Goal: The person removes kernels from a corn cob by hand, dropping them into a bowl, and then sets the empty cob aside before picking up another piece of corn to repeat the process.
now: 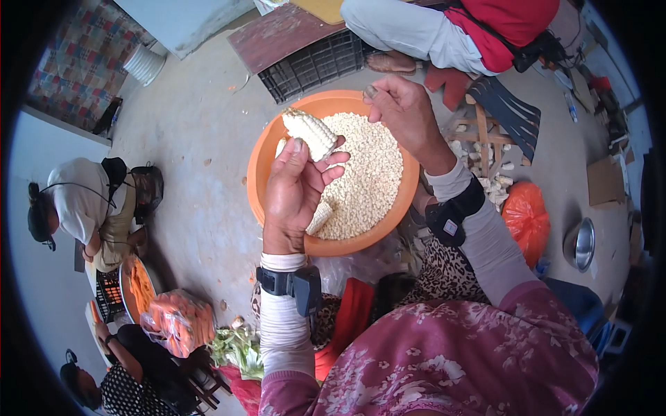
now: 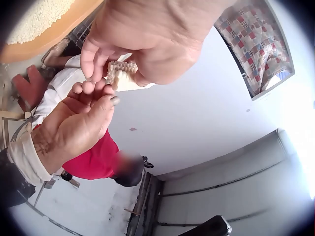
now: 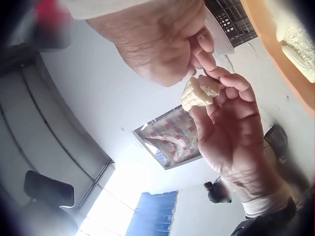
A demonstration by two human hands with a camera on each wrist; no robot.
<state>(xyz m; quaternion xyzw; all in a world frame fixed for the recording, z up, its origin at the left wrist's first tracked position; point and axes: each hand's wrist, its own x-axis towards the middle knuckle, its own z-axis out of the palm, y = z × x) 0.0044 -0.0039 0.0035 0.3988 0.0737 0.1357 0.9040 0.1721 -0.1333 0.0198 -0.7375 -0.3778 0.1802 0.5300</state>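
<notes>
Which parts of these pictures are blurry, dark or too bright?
Head view: black rounded corners, yet the cob and kernels look clear; left wrist view: white glare at the right edge, and the head of the person in red is blurred; right wrist view: white glare left of the blue panel.

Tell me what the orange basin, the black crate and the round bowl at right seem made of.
Orange basin: probably plastic, smooth, evenly coloured with a broad rim. Black crate: likely moulded plastic, matte, with lattice sides. Round bowl: apparently metal, polished, judging by silvery glints.
</notes>
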